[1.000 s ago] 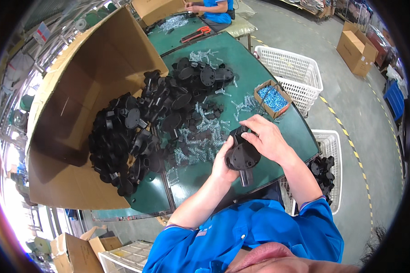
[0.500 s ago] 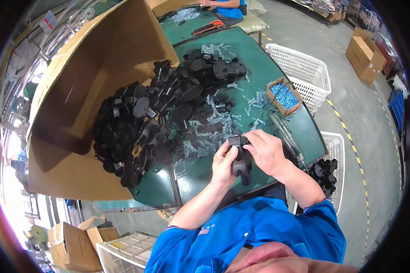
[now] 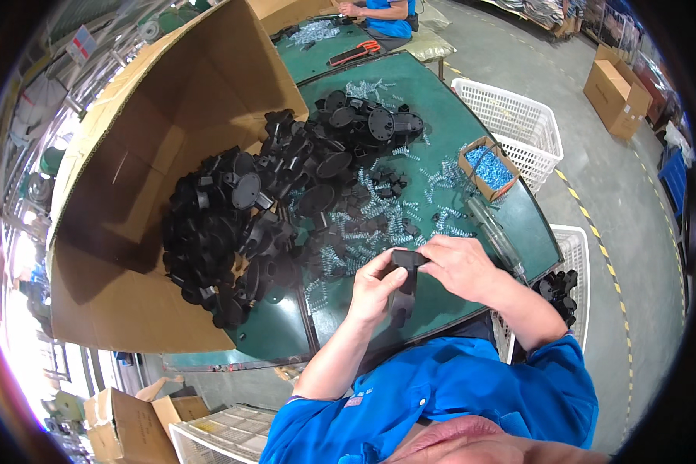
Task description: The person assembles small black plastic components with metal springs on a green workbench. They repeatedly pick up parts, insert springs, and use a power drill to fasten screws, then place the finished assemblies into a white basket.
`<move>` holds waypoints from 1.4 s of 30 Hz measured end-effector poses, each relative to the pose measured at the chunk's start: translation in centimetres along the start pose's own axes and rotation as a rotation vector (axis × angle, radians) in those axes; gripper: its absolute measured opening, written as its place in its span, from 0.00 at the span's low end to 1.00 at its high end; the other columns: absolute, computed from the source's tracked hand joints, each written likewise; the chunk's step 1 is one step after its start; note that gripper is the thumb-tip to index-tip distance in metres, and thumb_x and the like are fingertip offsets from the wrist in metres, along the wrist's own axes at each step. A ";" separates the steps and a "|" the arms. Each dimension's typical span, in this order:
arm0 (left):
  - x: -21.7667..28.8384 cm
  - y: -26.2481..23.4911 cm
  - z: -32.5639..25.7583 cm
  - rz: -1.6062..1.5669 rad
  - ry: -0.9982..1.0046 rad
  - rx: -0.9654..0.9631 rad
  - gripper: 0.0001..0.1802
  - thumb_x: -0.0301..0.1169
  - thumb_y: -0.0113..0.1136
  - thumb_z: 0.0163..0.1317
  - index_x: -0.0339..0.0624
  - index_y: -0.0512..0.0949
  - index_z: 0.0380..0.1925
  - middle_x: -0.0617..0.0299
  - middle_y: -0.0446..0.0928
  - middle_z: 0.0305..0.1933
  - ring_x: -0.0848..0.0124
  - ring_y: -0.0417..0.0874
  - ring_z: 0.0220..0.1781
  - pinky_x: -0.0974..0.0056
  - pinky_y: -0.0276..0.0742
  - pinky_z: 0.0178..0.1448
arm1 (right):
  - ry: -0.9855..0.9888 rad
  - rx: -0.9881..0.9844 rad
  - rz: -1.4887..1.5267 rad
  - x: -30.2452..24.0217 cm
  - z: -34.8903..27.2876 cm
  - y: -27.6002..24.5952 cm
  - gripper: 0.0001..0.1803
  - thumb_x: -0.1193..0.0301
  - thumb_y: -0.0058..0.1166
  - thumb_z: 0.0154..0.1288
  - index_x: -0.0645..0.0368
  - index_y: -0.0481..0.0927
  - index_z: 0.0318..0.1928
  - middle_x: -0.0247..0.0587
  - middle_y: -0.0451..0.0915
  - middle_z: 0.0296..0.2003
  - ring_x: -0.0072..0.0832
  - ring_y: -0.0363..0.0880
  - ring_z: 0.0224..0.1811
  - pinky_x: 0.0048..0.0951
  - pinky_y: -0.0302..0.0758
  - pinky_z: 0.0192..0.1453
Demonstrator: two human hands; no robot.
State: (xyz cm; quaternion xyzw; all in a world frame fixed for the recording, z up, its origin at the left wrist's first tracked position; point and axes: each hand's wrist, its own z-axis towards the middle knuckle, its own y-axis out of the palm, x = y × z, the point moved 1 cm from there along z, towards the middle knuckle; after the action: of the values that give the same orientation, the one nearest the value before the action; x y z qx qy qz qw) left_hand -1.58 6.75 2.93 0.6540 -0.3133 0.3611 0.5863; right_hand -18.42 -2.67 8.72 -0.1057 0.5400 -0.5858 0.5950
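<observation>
Over the near edge of the table I hold a black plastic part [image 3: 403,298] with a flat, wide top and a longer body hanging below. My left hand [image 3: 374,289] is closed round its left side, the thumb pressed against its front. At the right end of its top are the bent fingers of my right hand [image 3: 462,267]; whether they pinch something small there is hidden. Loose metal springs [image 3: 340,259] lie scattered on the green table just beyond my hands. A heap of similar black plastic parts [image 3: 209,224] spills from a large cardboard box [image 3: 131,309] on the left.
A small carton of blue screws [image 3: 488,168] and a clear-bodied screwdriver [image 3: 496,236] are at the right of the table. White plastic baskets [image 3: 522,116] stand beside it, one with black parts [image 3: 558,292]. Red-handled scissors [image 3: 369,47] and another person [image 3: 387,14] are at the far end.
The black part has turned in my hands, and its lower end now looks narrower. My right hand has shifted slightly right and down, and the view has moved a little.
</observation>
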 end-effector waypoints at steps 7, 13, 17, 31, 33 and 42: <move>-1.4 2.5 -1.1 -0.010 0.034 0.102 0.19 0.26 0.65 0.65 0.33 0.77 0.55 0.65 0.81 0.46 0.78 0.79 0.45 0.71 0.76 0.50 | 0.014 0.212 -0.029 -0.8 -2.3 0.9 0.13 0.73 0.64 0.55 0.60 0.79 0.42 0.41 0.80 0.34 0.40 0.83 0.32 0.38 0.79 0.32; -1.1 0.6 0.8 0.359 -0.187 -0.192 0.18 0.31 0.67 0.61 0.32 0.80 0.48 0.66 0.80 0.39 0.79 0.79 0.36 0.72 0.76 0.41 | -0.084 0.329 0.036 3.0 -6.3 3.6 0.12 0.71 0.68 0.47 0.58 0.81 0.33 0.37 0.80 0.27 0.36 0.81 0.25 0.35 0.76 0.27; -3.4 -0.9 1.7 1.110 0.129 -0.305 0.20 0.30 0.71 0.52 0.33 0.82 0.45 0.57 0.82 0.38 0.64 0.81 0.40 0.59 0.77 0.46 | -0.136 0.259 -0.126 5.7 -8.4 6.5 0.11 0.68 0.67 0.40 0.51 0.77 0.24 0.32 0.76 0.24 0.31 0.79 0.24 0.33 0.71 0.26; -5.4 2.1 1.6 1.719 0.357 -0.358 0.21 0.34 0.73 0.43 0.41 0.83 0.40 0.56 0.80 0.38 0.54 0.78 0.47 0.51 0.66 0.59 | 0.183 0.241 -0.352 8.9 -8.6 1.9 0.17 0.58 0.66 0.52 0.58 0.77 0.32 0.41 0.76 0.32 0.40 0.79 0.32 0.41 0.77 0.34; -5.6 1.4 1.5 1.742 0.400 -0.371 0.22 0.34 0.75 0.43 0.40 0.83 0.41 0.55 0.80 0.38 0.54 0.77 0.47 0.51 0.68 0.59 | 0.505 0.325 -0.431 10.2 -8.5 -0.7 0.22 0.58 0.69 0.50 0.59 0.77 0.38 0.40 0.75 0.36 0.37 0.76 0.44 0.38 0.75 0.44; -6.0 1.2 1.9 1.677 0.319 -0.422 0.21 0.28 0.72 0.45 0.34 0.82 0.41 0.50 0.81 0.40 0.51 0.77 0.46 0.50 0.73 0.54 | 0.828 0.096 -0.449 14.0 -7.9 2.0 0.14 0.68 0.53 0.63 0.60 0.85 0.44 0.43 0.84 0.41 0.36 0.83 0.46 0.39 0.76 0.42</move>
State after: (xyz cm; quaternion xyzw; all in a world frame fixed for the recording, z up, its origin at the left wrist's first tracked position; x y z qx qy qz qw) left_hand -5.61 4.61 -1.55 0.0285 -0.6651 0.6944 0.2733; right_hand -27.07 -9.42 -3.15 0.0503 0.6679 -0.7172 0.1926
